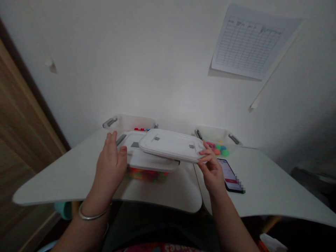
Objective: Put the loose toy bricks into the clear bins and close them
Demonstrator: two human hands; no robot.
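Observation:
My right hand (211, 171) pinches the right end of a white plastic lid (170, 145) with grey clip tabs, holding it tilted above a second white lid. That lower lid (149, 161) closes a clear plastic box (147, 174) of red, orange and green pieces. My left hand (110, 164) wraps the left end of this box, with the thumb over the lid's edge. The upper lid overlaps the lower one and hides much of it. A silver bangle (93, 214) circles my left wrist.
Behind my hands stand a clear bin (128, 122) holding red pieces and a clear bin (216, 138) holding coloured balls. A smartphone (231, 175) lies on the white table (168, 196) near my right hand. A paper chart (248, 42) hangs on the wall; a wooden door (23, 122) stands at left.

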